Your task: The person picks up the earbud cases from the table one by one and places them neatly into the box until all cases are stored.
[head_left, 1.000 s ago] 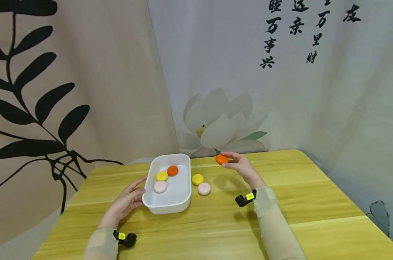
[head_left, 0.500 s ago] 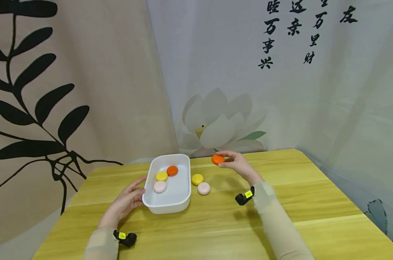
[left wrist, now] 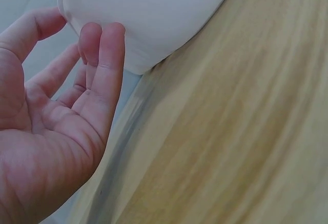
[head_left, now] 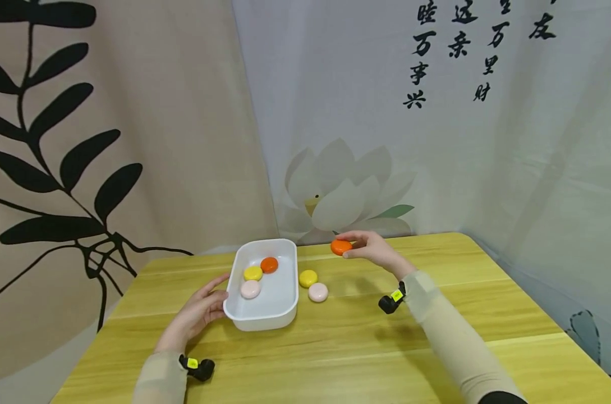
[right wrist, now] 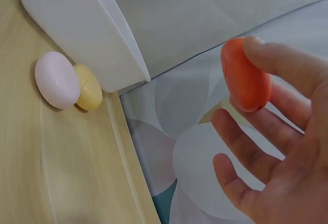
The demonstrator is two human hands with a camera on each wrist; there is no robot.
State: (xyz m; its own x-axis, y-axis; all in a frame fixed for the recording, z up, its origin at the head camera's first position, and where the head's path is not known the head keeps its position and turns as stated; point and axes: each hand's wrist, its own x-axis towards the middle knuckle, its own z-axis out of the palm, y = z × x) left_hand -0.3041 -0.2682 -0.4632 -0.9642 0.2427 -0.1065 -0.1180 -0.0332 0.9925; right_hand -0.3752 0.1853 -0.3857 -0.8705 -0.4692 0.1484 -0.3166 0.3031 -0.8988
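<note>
My right hand [head_left: 376, 251] pinches a glossy, rounded orange disc [head_left: 341, 247] between thumb and fingers, held up above the table's far side. In the right wrist view the thumb presses on the orange disc [right wrist: 246, 78], and the lower fingers spread apart from it. A white rectangular tub [head_left: 277, 303] stands to the left, with an orange disc [head_left: 269, 265], a yellow disc [head_left: 253, 273] and a pale pink disc [head_left: 250, 289] inside. My left hand [head_left: 196, 314] rests against the tub's left side, fingertips touching the outer wall [left wrist: 154, 19].
Just right of the tub, a yellow disc [head_left: 308, 278] and a pale pink disc [head_left: 318, 292] lie on the wooden table [head_left: 345, 359]. Behind the table's far edge hangs a printed curtain [head_left: 194, 140] with leaves, a lotus and writing.
My right hand has shifted slightly left with the orange disc, and its forearm has swung outward to the right. My left hand and the tub stay in place.
</note>
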